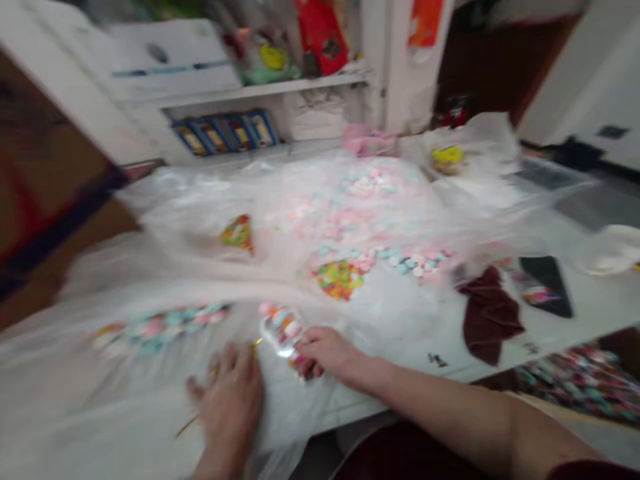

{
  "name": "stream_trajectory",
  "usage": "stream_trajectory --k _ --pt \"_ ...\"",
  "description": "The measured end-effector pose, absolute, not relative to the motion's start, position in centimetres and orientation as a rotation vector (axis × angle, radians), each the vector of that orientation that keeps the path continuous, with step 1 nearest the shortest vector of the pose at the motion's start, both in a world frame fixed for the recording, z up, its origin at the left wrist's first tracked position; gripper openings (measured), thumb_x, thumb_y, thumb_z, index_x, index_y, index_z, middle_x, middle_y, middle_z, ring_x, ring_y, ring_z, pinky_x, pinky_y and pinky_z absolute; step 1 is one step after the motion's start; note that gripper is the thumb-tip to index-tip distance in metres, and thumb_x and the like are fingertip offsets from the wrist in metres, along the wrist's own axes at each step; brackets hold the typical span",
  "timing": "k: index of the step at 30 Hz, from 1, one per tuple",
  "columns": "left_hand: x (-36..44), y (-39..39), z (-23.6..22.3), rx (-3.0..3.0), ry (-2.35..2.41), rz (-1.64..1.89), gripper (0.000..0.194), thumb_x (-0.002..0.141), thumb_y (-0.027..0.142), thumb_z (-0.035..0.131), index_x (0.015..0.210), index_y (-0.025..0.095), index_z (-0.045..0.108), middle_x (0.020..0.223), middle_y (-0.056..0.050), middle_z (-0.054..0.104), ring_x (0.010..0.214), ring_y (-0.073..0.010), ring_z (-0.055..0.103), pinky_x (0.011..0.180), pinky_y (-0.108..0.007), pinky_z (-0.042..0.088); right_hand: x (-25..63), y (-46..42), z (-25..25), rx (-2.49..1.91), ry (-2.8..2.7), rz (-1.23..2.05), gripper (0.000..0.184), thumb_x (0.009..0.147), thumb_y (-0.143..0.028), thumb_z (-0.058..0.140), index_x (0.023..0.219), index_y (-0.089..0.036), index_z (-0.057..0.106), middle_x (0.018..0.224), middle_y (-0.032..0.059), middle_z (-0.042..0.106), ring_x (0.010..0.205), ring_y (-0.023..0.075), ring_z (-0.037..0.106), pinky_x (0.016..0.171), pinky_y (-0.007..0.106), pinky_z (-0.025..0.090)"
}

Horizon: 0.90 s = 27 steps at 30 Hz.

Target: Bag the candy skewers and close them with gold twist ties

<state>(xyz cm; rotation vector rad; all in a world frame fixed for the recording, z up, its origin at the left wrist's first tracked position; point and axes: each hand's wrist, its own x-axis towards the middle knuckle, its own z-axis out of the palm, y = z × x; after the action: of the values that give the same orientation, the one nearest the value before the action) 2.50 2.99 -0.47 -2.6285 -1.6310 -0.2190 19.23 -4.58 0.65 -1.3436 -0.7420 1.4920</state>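
At the left edge we locate a brown box [45, 180], cut off by the frame, its markings too blurred to read. Next, we see clear plastic sheeting [150, 267] spread over the table [415, 387]; a row of pastel pieces [173, 327] shows through it, outlines softened. Above this row we note a small patch of red, yellow and green pieces [239, 233], also veiled.

We rest the left hand [233, 393] back upward on the sheeting, fingers forward. A thin gold strip [187, 425] emerges on both sides of it; the middle is hidden, so we cannot tell whether the fingers grip it.

Just right of the left hand, we pinch the lower end of a clear packet [280, 327] between the thumb and fingers of the right hand [320, 352]. The packet contains pink, white and orange pieces; glare and the fingers mask part of it.

Beyond the right hand lie yellow-green and orange pieces [340, 279] and a pink, white and blue spread [355, 220], partly under film. Further right we identify a dark red cloth [491, 317] beside a black flat item [546, 287]. A container of mixed pieces [583, 380] and a white bowl [613, 250] are cut off by the right edge.
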Motion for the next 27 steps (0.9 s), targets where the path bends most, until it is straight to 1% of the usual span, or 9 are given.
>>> stream_trajectory --k 3,6,9,12,15,17,19,23,27 --pt "-0.4 4.0 -1.4 -2.416 -1.636 -0.116 0.037 0.093 0.024 0.034 0.118 0.016 0.061 0.139 -0.019 0.047 0.127 -0.0351 0.043 0.104 -0.061 0.024 17.9 -4.8 -1.2 -1.328 -0.716 1.490 0.010 0.078 -0.020 0.049 0.077 -0.015 0.057 0.056 -0.0035 0.057 0.046 0.0069 0.045 0.045 0.019 0.029" --pt "-0.8 4.1 -1.2 -2.399 -1.621 -0.223 0.035 0.094 0.022 0.035 0.115 0.020 0.062 0.138 -0.015 0.050 0.125 -0.0288 0.045 0.106 -0.051 0.026 18.7 -4.4 -2.4 -1.379 -0.771 1.312 0.008 0.068 -0.023 0.051 0.070 -0.017 0.056 0.053 -0.0055 0.050 0.048 0.0089 0.042 0.048 0.020 0.028" --pt "1.2 2.4 -0.4 -2.499 -1.592 -0.272 0.029 0.093 0.024 0.038 0.099 0.021 0.066 0.119 -0.012 0.060 0.110 -0.0265 0.053 0.096 -0.045 0.034 19.0 -3.7 -2.7 -1.573 -0.886 1.053 0.006 0.065 -0.024 0.050 0.061 -0.019 0.052 0.057 -0.0041 0.049 0.056 0.0117 0.045 0.053 0.022 0.032" --pt "3.6 0.3 -0.3 -2.632 -1.626 -0.218 0.031 0.093 0.037 0.041 0.090 0.019 0.066 0.100 -0.012 0.060 0.097 -0.0274 0.053 0.085 -0.042 0.037 18.6 -2.9 -2.7 -1.909 -1.035 0.830 0.012 0.067 -0.026 0.055 0.076 -0.021 0.060 0.065 -0.0021 0.057 0.063 0.0152 0.051 0.058 0.025 0.033" --pt "5.1 -1.1 -1.3 -2.702 -1.683 -0.202 0.033 0.093 0.036 0.041 0.111 0.019 0.062 0.100 -0.012 0.057 0.093 -0.0264 0.052 0.082 -0.041 0.036 18.1 -2.5 -2.7 -2.155 -1.227 0.738 0.023 0.072 -0.032 0.059 0.092 -0.022 0.064 0.078 0.0025 0.065 0.071 0.0191 0.056 0.059 0.027 0.031" --pt "5.4 -1.4 -1.9 -2.746 -1.680 -0.219 0.038 0.093 0.032 0.039 0.127 0.023 0.054 0.100 -0.011 0.056 0.091 -0.0250 0.052 0.079 -0.039 0.036 17.9 -2.5 -2.7 -2.238 -1.320 0.717 0.022 0.076 -0.036 0.058 0.091 -0.021 0.064 0.084 0.0056 0.067 0.076 0.0209 0.059 0.059 0.028 0.030" --pt "5.4 -1.5 -2.2 -2.797 -1.666 -0.225 0.040 0.094 0.029 0.038 0.132 0.027 0.051 0.099 -0.010 0.056 0.090 -0.0241 0.052 0.077 -0.037 0.036 17.9 -2.6 -2.5 -2.297 -1.357 0.713 0.020 0.080 -0.038 0.056 0.086 -0.021 0.064 0.085 0.0068 0.068 0.077 0.0213 0.060 0.059 0.028 0.029" --pt "4.9 -1.1 -2.2 -2.871 -1.796 -0.355 0.037 0.092 0.024 0.043 0.127 0.025 0.056 0.099 -0.009 0.059 0.090 -0.0214 0.054 0.078 -0.034 0.038 17.9 -3.1 -2.5 -2.334 -1.399 0.670 0.018 0.086 -0.030 0.048 0.080 -0.022 0.063 0.085 0.0057 0.069 0.078 0.0204 0.061 0.058 0.029 0.028" --pt "4.5 -0.7 -2.2 -2.740 -2.036 -0.486 0.027 0.086 0.027 0.053 0.109 0.015 0.061 0.094 -0.009 0.063 0.088 -0.0214 0.056 0.076 -0.033 0.039 17.6 -3.5 -2.6 -2.333 -1.444 0.587 0.025 0.088 -0.041 0.048 0.082 -0.021 0.062 0.087 0.0062 0.069 0.081 0.0221 0.063 0.059 0.029 0.029"
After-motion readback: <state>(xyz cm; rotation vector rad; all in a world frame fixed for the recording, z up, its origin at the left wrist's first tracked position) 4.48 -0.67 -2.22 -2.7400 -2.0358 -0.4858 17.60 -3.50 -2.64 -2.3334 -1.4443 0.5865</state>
